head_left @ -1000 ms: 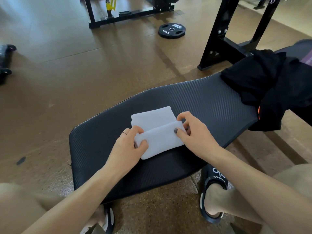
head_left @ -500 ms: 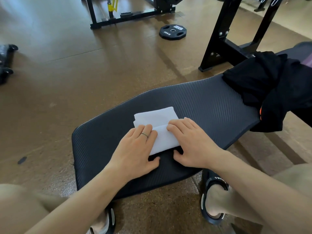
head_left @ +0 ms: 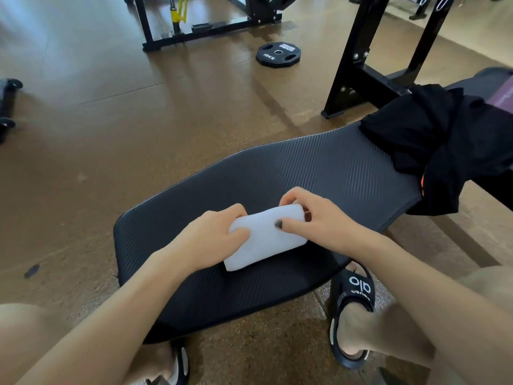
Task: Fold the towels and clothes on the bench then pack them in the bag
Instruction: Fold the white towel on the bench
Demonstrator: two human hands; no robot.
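Both hands, left hand (head_left: 206, 240) and right hand (head_left: 313, 218), grip the folded towel (head_left: 266, 240) between them; next, likely bagging it.

This is a gym. A black padded workout bench with a ribbed surface serves as the counter (head_left: 291, 173), set on a brown speckled rubber floor (head_left: 111, 140) of the kind laid in weight rooms. Beyond it lies a black weight plate (head_left: 278, 54) flat on the floor (its white marking reads 10KG). A black steel rack upright (head_left: 358, 56) with bolted feet stands just behind the counter, and another black machine frame (head_left: 194, 31) with a yellow part (head_left: 177, 12) runs along the far side. Dark sports clothes (head_left: 444, 145) lie heaped on the counter's right end, and the person wears black slide sandals (head_left: 352, 293).
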